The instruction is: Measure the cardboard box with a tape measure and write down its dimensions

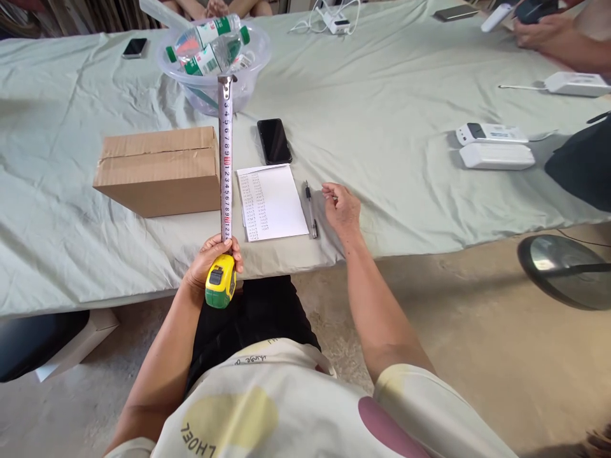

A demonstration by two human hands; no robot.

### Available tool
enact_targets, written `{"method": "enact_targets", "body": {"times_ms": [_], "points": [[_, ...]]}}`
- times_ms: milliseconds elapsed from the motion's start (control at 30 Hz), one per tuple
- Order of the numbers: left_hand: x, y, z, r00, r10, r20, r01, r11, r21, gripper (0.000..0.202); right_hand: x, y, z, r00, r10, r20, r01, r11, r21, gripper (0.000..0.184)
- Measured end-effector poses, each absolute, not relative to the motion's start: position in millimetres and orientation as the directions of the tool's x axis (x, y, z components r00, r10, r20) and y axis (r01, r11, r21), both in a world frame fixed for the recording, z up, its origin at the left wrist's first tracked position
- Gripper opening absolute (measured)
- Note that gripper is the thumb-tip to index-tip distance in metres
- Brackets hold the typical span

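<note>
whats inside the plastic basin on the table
Plastic bottles with green caps lie in the basin, near its top. They hide much of what is lower down, and the tape measure's blade covers a strip of its near side.

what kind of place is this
Probably an informal workroom or workshop, though that's not certain: a long cloth-covered table shared by several people, a bare, concrete-looking floor, and a tape measure extended near a cardboard box.
</note>
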State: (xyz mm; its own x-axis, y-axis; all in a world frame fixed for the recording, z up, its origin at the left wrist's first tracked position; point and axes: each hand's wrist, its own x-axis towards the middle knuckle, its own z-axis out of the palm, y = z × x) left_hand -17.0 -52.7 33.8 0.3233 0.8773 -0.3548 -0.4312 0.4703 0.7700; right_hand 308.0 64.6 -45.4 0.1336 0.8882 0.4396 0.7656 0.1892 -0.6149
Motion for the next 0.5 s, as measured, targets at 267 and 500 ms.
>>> {"method": "enact_targets", "body": {"times_ms": [267, 500], "points": [[-15.6, -54.2, 33.3, 0.305, 0.888, -0.345, -0.414, 0.45, 0.791, 0.027, 308.8, 63.3, -43.8, 0.166, 0.907, 0.387, 0.711, 0.162, -0.685, 0.037], [-15.7, -53.7, 32.0, 0.305, 0.89, -0.338, -0.423, 0.445, 0.789, 0.028, 307.9, 64.0, -42.4, 0.176, 0.901, 0.397, 0.706, 0.166, -0.688, 0.036]]}}
